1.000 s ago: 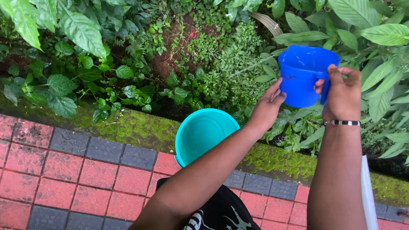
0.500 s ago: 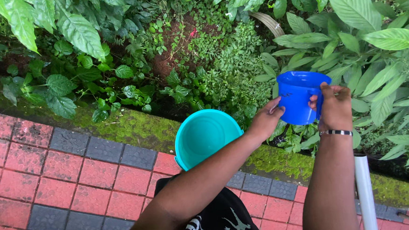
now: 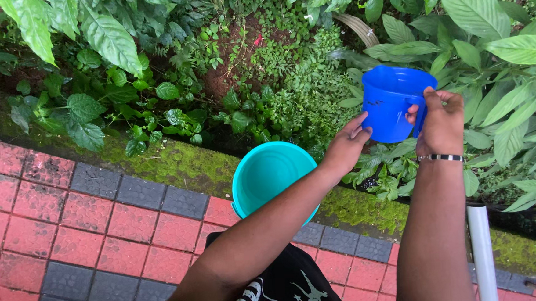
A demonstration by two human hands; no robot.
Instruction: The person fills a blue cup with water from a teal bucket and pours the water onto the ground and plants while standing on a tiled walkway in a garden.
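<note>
My right hand [image 3: 442, 125] grips the handle of a blue plastic jug [image 3: 390, 102], held over the leafy garden bed. A thin bracelet sits on that wrist. My left hand [image 3: 346, 147] rests its fingertips against the jug's lower left side. Below my left forearm a teal bucket [image 3: 268, 176] stands on the mossy edge of the paving, its inside facing up; my arm covers part of its right rim.
Red and grey paving bricks [image 3: 89, 233] fill the lower left. A mossy kerb [image 3: 171, 165] separates them from dense green plants [image 3: 257, 65]. A white pole [image 3: 483, 249] stands at the lower right. Dark printed clothing [image 3: 287, 287] shows at the bottom.
The jug dropped lower half a second ago and has now risen again. Both hands stayed on it. The bucket has not moved.
</note>
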